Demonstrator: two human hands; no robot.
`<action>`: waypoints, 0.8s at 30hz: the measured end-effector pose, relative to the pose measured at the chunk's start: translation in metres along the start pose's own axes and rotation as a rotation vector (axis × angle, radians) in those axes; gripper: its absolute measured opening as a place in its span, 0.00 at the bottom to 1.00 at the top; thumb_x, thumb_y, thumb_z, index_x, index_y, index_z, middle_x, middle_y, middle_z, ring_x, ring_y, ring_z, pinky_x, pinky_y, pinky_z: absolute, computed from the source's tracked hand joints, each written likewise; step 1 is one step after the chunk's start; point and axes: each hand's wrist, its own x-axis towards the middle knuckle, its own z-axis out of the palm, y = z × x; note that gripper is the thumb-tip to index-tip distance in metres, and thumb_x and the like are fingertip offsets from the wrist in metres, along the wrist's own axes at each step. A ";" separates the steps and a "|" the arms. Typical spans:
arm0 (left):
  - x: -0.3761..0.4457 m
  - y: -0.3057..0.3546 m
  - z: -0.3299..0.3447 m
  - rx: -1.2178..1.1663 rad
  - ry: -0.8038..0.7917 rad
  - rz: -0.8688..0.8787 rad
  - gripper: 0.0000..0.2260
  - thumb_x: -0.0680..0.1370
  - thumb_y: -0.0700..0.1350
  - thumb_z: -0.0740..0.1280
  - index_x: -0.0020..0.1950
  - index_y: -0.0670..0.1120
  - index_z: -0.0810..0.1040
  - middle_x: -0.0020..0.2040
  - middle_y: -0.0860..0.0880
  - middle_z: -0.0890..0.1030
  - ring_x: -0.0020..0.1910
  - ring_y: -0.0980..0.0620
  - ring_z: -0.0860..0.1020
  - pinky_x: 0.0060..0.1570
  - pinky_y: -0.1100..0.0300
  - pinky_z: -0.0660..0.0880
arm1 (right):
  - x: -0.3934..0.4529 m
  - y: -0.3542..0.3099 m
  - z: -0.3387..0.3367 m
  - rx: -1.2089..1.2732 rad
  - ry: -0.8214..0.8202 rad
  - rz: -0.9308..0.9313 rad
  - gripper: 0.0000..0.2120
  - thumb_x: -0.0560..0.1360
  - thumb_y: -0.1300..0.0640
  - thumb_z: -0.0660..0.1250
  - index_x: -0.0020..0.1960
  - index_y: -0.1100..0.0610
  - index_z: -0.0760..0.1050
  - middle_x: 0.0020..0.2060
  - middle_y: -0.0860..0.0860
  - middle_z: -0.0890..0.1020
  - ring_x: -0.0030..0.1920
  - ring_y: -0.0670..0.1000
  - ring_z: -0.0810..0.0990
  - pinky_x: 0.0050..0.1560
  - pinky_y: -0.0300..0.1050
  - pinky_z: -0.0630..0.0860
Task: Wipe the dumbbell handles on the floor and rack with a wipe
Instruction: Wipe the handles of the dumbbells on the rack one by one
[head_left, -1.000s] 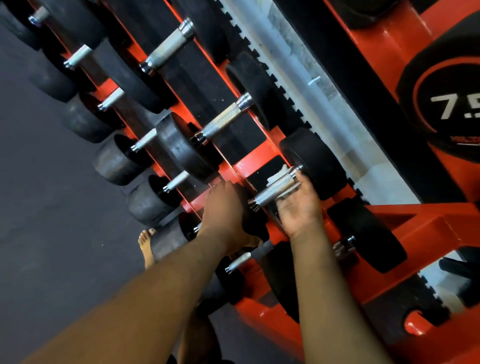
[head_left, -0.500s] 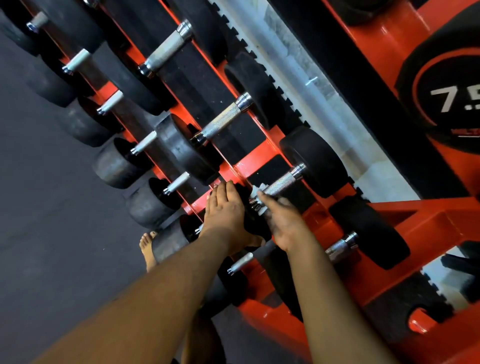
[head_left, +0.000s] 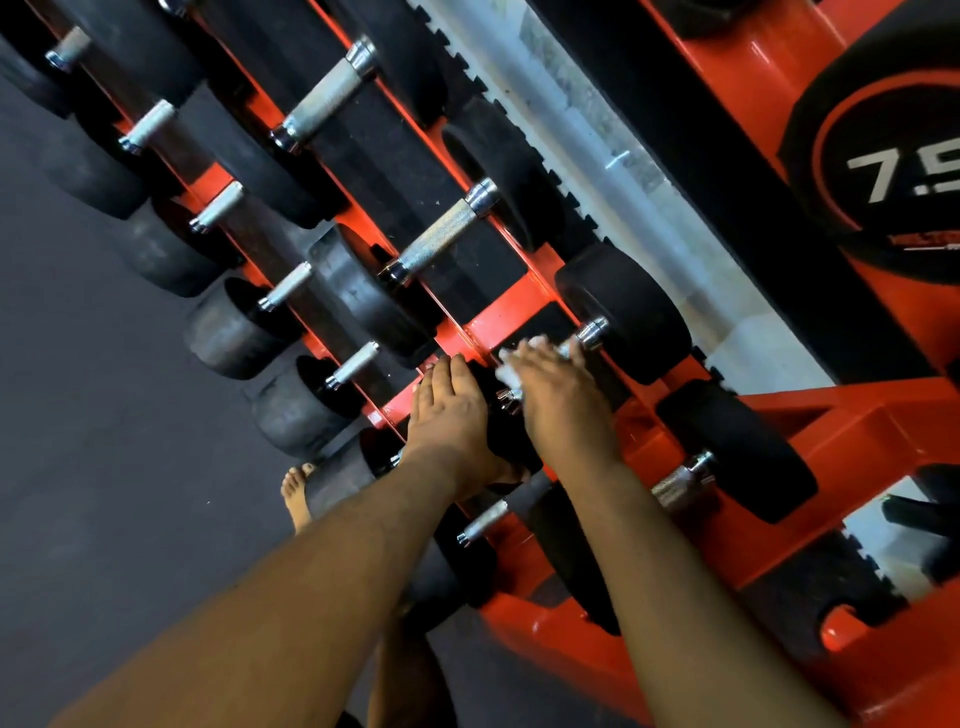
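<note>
Mostly, the right hand (head_left: 563, 405) hides the wipe (head_left: 508, 372) and dumbbell handle (head_left: 582, 340).

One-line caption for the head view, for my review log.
Right hand rubs a white wipe along a dumbbell handle on the orange rack while the left hand braces the dumbbell's black end.

Orange rack (head_left: 506, 317), black dumbbell heads (head_left: 623, 312), silver cross-hatched handles (head_left: 439, 236), white wipe (head_left: 511, 364), grey floor (head_left: 104, 467).
</note>
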 end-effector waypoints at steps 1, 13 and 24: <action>0.000 0.000 0.000 -0.003 -0.001 0.001 0.71 0.58 0.60 0.84 0.81 0.38 0.37 0.83 0.39 0.42 0.82 0.43 0.41 0.79 0.51 0.40 | -0.005 0.005 0.008 -0.041 -0.098 -0.068 0.21 0.75 0.64 0.63 0.66 0.55 0.79 0.67 0.53 0.80 0.74 0.55 0.70 0.77 0.61 0.56; -0.001 -0.002 0.000 0.006 0.019 0.018 0.70 0.59 0.61 0.84 0.81 0.38 0.39 0.83 0.39 0.43 0.82 0.42 0.43 0.80 0.50 0.42 | -0.030 0.025 0.017 -0.253 -0.096 -0.292 0.27 0.74 0.58 0.69 0.73 0.52 0.72 0.74 0.49 0.72 0.77 0.53 0.64 0.77 0.57 0.55; -0.002 -0.003 -0.001 0.004 0.012 0.029 0.70 0.60 0.62 0.83 0.81 0.38 0.38 0.82 0.39 0.42 0.82 0.41 0.41 0.79 0.50 0.40 | -0.019 0.038 0.005 -0.414 -0.063 -0.255 0.22 0.82 0.54 0.59 0.76 0.55 0.68 0.76 0.53 0.69 0.78 0.55 0.63 0.79 0.55 0.53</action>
